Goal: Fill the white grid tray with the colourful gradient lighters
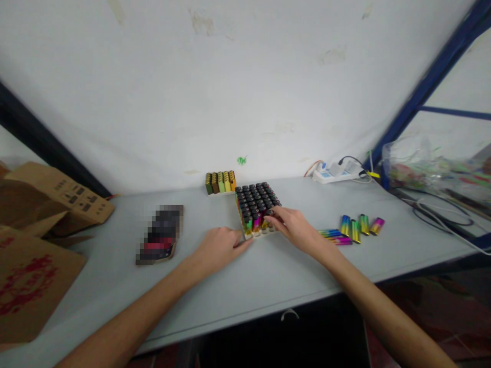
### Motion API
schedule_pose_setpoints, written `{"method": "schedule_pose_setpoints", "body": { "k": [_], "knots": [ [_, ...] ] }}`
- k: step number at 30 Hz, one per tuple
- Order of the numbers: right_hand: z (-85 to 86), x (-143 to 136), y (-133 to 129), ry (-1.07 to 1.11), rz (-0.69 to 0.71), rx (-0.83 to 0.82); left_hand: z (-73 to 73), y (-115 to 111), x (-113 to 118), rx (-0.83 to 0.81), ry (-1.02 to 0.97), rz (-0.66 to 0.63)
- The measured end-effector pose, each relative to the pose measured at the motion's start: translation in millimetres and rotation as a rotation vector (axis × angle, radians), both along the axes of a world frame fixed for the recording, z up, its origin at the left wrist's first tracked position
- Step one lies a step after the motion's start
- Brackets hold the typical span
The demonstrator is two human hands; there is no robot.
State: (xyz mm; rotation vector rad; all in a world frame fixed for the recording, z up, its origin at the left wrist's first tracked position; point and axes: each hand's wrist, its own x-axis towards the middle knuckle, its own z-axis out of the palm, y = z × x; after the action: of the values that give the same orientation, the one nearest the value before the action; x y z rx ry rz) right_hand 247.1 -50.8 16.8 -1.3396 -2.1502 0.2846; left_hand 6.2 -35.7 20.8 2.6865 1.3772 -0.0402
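- Resting at the near-left corner of the rack [259, 235]: left hand [219, 248], thumb spread from fingers.
- Right hand [290, 226] at the rack's near edge, thumb and fingertips about an upright yellow lighter [265, 224]; whether firmly pinched, cannot tell.
- Loose lighters [355, 232] lie flat, right of the rack, nearer the right hand; long axes mixed.

A scuffed white wall [245, 92] rises behind a pale grey table [268, 276], a blue frame [421, 92] at right.
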Motion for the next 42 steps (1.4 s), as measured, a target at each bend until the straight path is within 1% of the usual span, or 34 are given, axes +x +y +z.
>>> {"method": "schedule_pose_setpoints", "body": {
  "k": [4,7,11,14,16,17,18,21,23,24,26,28,31,33,35,37,39,41,42],
  "knots": [
    [3.5,0,2,-0.066,0.014,-0.029,-1.3,1,0,-0.002,0.002,0.007],
    [3.7,-4,3,-0.124,0.011,-0.019,-0.3,1,0,0.002,0.013,-0.002],
    [4.9,-9,1,-0.267,-0.046,-0.030,1.8,0,0,-0.011,0.027,0.001],
    [12.0,-3,-2,-0.290,-0.055,-0.048,1.6,0,-1,-0.017,0.038,0.006],
    [18.6,14,-5,-0.261,-0.043,-0.063,0.3,1,-2,-0.008,0.031,-0.002],
    [21.8,28,-7,-0.257,-0.059,-0.069,-0.4,1,-2,-0.001,0.027,-0.009],
    [24.5,44,-10,-0.272,-0.111,-0.069,-1.1,1,-3,0.004,0.025,-0.016],
    [27.7,105,-19,-0.423,-0.367,-0.095,-2.1,1,-3,0.006,0.026,-0.028],
    [24.8,143,-28,-0.523,-0.529,-0.172,-1.9,2,-3,0.006,0.028,-0.031],
    [21.9,158,-32,-0.562,-0.590,-0.216,-1.8,2,-3,0.011,0.029,-0.032],
    [13.6,174,-39,-0.564,-0.629,-0.270,-1.6,2,-3,0.016,0.037,-0.032],
    [4.1,175,-40,-0.520,-0.619,-0.280,-1.7,3,-3,0.016,0.045,-0.029],
    [-7.0,161,-32,-0.458,-0.595,-0.262,-2.2,4,-3,0.019,0.052,-0.030],
    [-9.9,151,-22,-0.400,-0.556,-0.232,-2.5,4,-3,0.022,0.058,-0.030],
    [-9.1,143,-12,-0.304,-0.485,-0.181,-2.7,4,-3,0.023,0.059,-0.031],
    [-5.4,133,-4,-0.132,-0.388,-0.180,-3.2,3,-3,0.023,0.058,-0.025],
    [0.6,120,0,0.131,-0.248,-0.260,-4.1,3,-4,0.025,0.054,-0.021],
    [7.9,101,0,0.410,-0.088,-0.357,-5.4,4,-4,0.027,0.045,-0.024],
    [11.5,91,0,0.516,-0.021,-0.385,-6.1,4,-4,0.029,0.037,-0.027]
  ]
}}
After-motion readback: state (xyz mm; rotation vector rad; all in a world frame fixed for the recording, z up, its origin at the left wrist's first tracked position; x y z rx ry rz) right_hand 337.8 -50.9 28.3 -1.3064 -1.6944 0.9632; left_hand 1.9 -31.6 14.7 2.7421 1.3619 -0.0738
